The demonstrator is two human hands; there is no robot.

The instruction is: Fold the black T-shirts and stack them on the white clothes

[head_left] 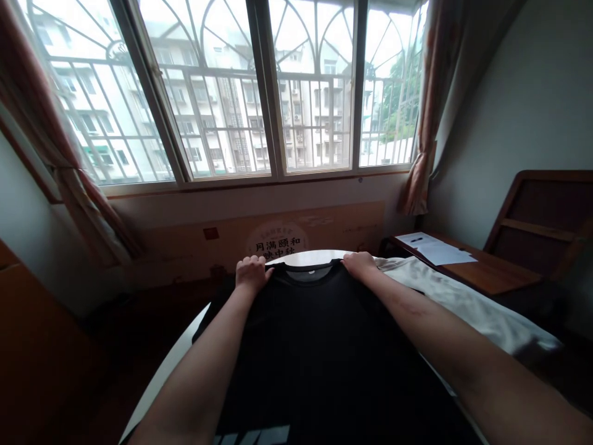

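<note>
A black T-shirt (319, 346) lies spread out in front of me, its collar at the far end and part of a pale print showing at the bottom of the view. My left hand (252, 273) is closed on the shirt's shoulder, just left of the collar. On the other side of the neckline, my right hand (360, 266) grips the opposite shoulder. Both arms reach forward over the shirt, and the fabric between the hands looks stretched fairly flat. Beneath it is a white round-edged table (173, 352).
White cloth (445, 290) lies to the right of the shirt. Farther right, papers with a pen (433, 248) rest on a wooden surface (504, 272). A printed cardboard panel (324, 225) stands under the barred window, between tied curtains (419, 179).
</note>
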